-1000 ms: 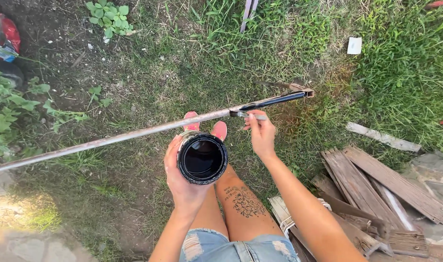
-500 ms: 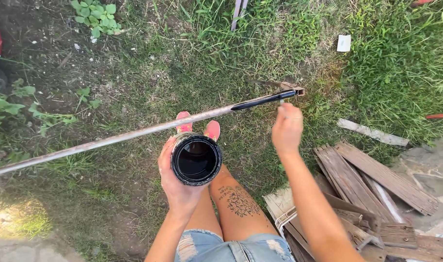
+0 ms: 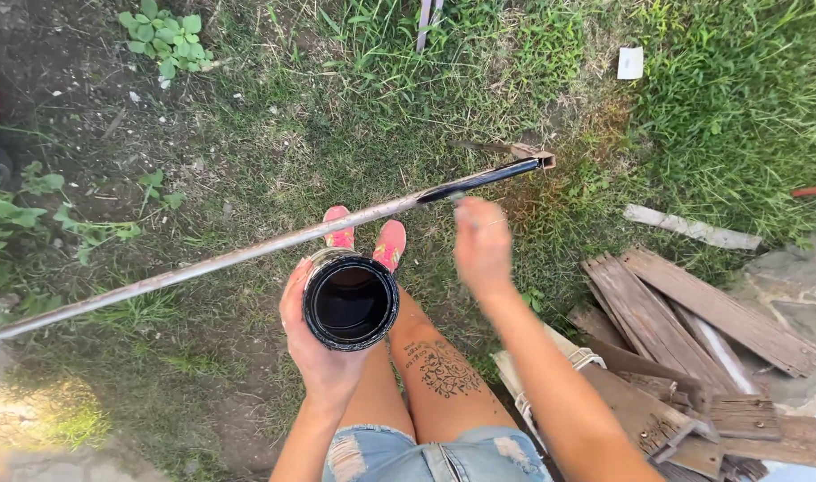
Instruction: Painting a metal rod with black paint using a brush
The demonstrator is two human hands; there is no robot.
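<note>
My left hand (image 3: 323,357) grips an open round can of black paint (image 3: 351,302) from below and holds it over my knees. A long thin metal bar (image 3: 247,254) runs slantwise from the lower left to the upper right in front of me. Its far end (image 3: 479,181) is coated black, while the remainder is bare and rusty. My right hand (image 3: 484,245) is closed on a small paintbrush (image 3: 458,198) whose tip touches the bar where the black coat starts. Below the bar I see my pink shoes (image 3: 365,239).
Grass and bare soil cover the ground. A pile of weathered wooden boards (image 3: 694,330) lies at the right, with one loose slat (image 3: 692,228) beyond it. Leafy plants (image 3: 162,36) grow at the upper left, and a small white scrap (image 3: 630,62) lies in the grass.
My right hand swung out to the right along the bar, then came back left to the edge of the black part. The can stayed in my left hand.
</note>
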